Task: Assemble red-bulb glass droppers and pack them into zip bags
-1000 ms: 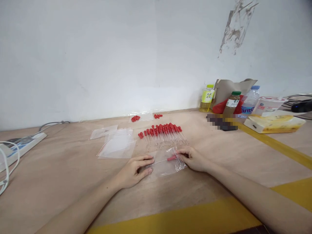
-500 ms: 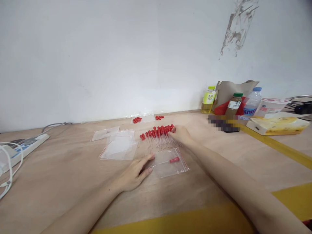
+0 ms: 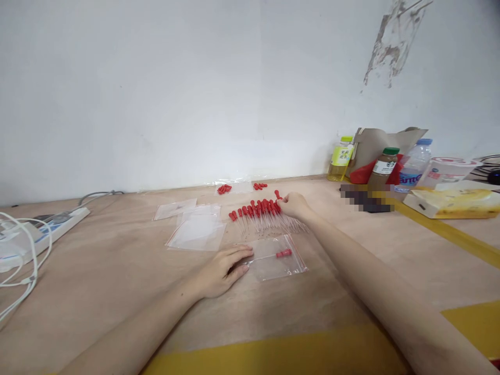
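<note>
My left hand (image 3: 222, 268) lies on the table with thumb and fingers stretched out and apart, its fingertips on the left edge of a clear zip-lock bag (image 3: 269, 270). Inside that bag is a single dropper with a red bulb (image 3: 284, 253) pointing right. Beyond the bag, several droppers (image 3: 258, 209) lie side by side, red bulbs toward the wall and thin clear tubes toward me. At the row's right end my right hand (image 3: 296, 205) pinches one dropper (image 3: 277, 195), whose bulb sticks out past the others. The fingers hide part of its tube.
Flat clear bags (image 3: 197, 233) overlap left of the droppers. Loose red bulbs (image 3: 224, 189) lie near the wall. A power strip (image 3: 62, 229) with white cables is at left. Bottles (image 3: 339, 160), a paper bag (image 3: 365, 146), a blurred dark object (image 3: 367, 199) and a tissue pack (image 3: 449, 202) stand right.
My right hand has drawn one dropper's bulb out beyond the row, toward the wall. The left hand stays at the bag's edge. The whole view has shifted slightly.
</note>
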`<state>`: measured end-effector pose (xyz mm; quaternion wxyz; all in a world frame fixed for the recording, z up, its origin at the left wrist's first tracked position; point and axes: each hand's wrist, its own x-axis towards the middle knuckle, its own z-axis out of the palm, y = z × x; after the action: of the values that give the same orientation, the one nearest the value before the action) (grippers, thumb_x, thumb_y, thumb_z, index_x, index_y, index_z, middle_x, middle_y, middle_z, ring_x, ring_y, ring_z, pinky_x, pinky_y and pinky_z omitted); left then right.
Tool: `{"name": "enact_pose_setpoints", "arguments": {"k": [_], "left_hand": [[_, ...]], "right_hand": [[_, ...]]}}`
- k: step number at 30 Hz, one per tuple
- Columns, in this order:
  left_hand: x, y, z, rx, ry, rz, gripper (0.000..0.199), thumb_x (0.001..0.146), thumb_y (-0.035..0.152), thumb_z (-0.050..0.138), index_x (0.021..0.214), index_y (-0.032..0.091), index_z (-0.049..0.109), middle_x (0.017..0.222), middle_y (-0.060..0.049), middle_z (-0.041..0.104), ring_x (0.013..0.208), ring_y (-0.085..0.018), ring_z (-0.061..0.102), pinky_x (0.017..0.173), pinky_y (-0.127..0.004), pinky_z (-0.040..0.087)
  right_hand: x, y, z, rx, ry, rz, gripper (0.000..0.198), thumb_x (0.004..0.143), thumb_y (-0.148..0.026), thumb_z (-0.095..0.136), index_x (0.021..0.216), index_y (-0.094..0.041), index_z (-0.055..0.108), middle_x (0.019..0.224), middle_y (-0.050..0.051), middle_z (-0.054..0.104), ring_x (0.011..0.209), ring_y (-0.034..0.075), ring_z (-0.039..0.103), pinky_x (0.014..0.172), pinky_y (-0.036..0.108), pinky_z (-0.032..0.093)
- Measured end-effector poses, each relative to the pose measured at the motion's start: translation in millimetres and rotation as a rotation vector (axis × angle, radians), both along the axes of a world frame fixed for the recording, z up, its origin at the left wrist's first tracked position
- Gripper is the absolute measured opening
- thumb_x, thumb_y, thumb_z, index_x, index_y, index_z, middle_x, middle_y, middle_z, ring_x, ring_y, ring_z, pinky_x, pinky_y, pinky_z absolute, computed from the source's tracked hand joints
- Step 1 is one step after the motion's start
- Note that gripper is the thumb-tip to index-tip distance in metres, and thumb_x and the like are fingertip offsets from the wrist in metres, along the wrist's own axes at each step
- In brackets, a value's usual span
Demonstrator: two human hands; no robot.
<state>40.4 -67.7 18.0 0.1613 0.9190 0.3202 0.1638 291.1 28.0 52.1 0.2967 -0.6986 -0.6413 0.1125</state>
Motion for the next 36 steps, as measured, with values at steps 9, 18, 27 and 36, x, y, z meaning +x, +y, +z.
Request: {"name": "enact_pose_setpoints", "arguments": {"k": [9,18,27,36], "left_hand": [[-3,3,-5.8,0.001,-0.018,-0.02,0.034,0.09,0.028,0.037,0.122,0.027,0.05,0.13,-0.003,0.046,0.121,-0.018,0.04,0.102,-0.037,0.033],[-4,4,-4.7,0.006,0.008,-0.032,0.034,0.09,0.027,0.038,0.122,0.029,0.05,0.13,-0.002,0.046,0.12,-0.019,0.041,0.1,-0.036,0.036],[0,-1,3.1,-0.033,-0.003,0.03,0.043,0.089,0.029,0.041,0.131,0.026,0.034,0.132,-0.004,0.044,0.118,-0.019,0.043,0.098,-0.037,0.037],[-1,-1,2.0,-0.043,0.023,0.053,0.042,0.089,0.033,0.04,0.131,0.027,0.034,0.133,-0.003,0.043,0.118,-0.019,0.042,0.098,-0.037,0.036]], "right_hand": [[49,-51,-13,0.021,0.75,0.363,0.04,0.074,-0.033,0.056,0.108,-0.018,0.041,0.059,-0.004,0.055,0.04,0.006,0.038,0.039,0.019,0.031],[48,-69,-49,0.077,0.983,0.16,0.071,0.068,-0.018,0.062,0.126,-0.022,0.021,0.064,-0.006,0.048,0.049,0.01,0.055,0.045,0.023,0.05],[44,-76,-47,-0.079,1.24,0.107,0.022,0.083,-0.009,0.04,0.1,-0.022,0.035,0.063,-0.002,0.057,0.055,0.01,0.06,0.056,0.024,0.053],[58,-72,-45,-0.04,1.137,0.103,0.02,0.081,-0.012,0.044,0.096,-0.023,0.037,0.06,-0.004,0.054,0.048,0.009,0.056,0.048,0.022,0.049]]}}
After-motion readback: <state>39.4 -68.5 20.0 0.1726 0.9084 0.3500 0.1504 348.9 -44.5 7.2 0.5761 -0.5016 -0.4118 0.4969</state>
